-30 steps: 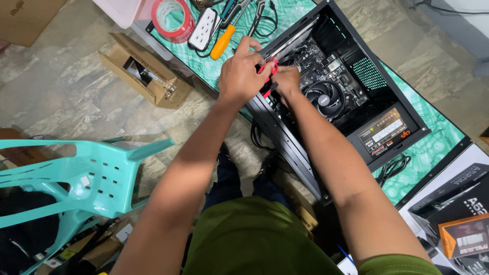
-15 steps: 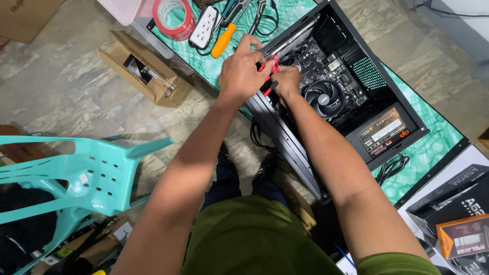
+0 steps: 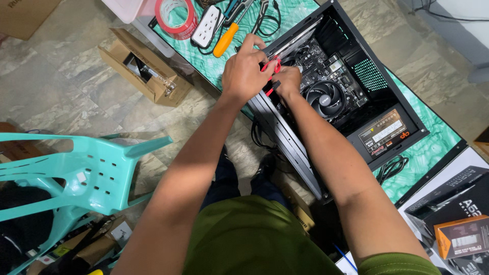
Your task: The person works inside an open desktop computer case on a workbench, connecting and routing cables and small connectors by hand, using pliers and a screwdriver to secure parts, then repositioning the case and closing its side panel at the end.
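Open black computer case (image 3: 356,97) lies on its side on the green-patterned table (image 3: 428,147), motherboard with round cooler fan (image 3: 326,99) exposed. Both hands meet at the case's near edge. Left hand (image 3: 244,74) is clenched on red-handled cutters (image 3: 272,69); right hand (image 3: 286,81) pinches something small beside them, hidden from view. Judged step: snipping inside the case. Next calls for steady blade placement, clear of the board.

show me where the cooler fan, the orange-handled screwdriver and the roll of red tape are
cooler fan (image 3: 326,98), head view, on the middle of its round black hub.
orange-handled screwdriver (image 3: 225,40), head view, on the middle of the orange handle.
roll of red tape (image 3: 164,20), head view, on the left side of the red ring.
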`<state>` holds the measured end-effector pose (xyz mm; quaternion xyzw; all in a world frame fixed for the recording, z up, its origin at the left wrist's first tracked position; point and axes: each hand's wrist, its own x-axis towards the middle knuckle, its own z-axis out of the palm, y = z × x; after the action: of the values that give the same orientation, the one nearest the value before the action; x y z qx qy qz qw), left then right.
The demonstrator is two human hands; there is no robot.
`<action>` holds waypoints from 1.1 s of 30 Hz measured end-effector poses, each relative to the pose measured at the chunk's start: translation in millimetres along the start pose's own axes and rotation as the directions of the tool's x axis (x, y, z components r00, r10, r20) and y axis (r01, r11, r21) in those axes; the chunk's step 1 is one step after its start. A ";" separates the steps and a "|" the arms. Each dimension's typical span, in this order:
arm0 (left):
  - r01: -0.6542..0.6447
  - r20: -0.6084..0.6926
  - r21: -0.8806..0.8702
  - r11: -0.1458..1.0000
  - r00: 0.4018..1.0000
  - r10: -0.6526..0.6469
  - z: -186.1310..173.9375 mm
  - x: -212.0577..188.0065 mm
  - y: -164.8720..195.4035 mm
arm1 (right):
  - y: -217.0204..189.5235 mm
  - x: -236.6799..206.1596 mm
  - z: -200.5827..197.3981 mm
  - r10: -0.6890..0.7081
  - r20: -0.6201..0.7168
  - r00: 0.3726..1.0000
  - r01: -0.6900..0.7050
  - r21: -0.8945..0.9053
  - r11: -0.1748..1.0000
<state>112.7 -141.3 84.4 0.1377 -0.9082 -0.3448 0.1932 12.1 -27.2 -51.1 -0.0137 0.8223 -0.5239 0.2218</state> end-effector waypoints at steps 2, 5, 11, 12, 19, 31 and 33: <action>0.008 0.003 0.004 1.000 1.000 -0.008 0.1 0.5 0.5 | 0.4 1.9 -0.1 0.010 0.007 1.000 -0.010 -0.024 1.000; 0.011 0.003 0.003 1.000 1.000 -0.011 0.0 0.6 0.7 | -1.2 2.9 0.7 0.044 0.008 0.999 -0.044 -0.028 0.999; 0.004 -0.006 0.009 1.000 1.000 -0.004 -0.3 0.3 0.6 | -7.7 5.7 -1.1 0.118 0.029 0.993 -0.117 -0.054 0.992; 0.007 -0.006 0.006 1.000 1.000 -0.007 -0.9 -0.4 0.6 | -8.6 5.5 -1.8 0.109 0.026 0.994 -0.107 -0.073 0.992; 0.025 -0.013 0.002 1.000 1.000 -0.025 -2.4 -0.5 3.2 | -11.4 7.8 1.4 0.102 -0.030 0.994 -0.103 -0.069 0.992; -0.008 -0.024 0.012 1.000 1.000 0.008 -3.3 -0.4 1.7 | -3.7 3.5 4.8 -0.057 -0.022 0.998 0.055 -0.091 0.994; 0.001 -0.016 0.015 1.000 1.000 -0.001 -4.1 0.3 1.8 | -6.6 0.8 3.9 -0.060 -0.009 0.998 0.057 -0.177 0.983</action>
<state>114.0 -142.5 88.5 0.1424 -0.9092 -0.3368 0.1992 11.5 -33.7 -47.1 -0.0537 0.8664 -0.4553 0.1982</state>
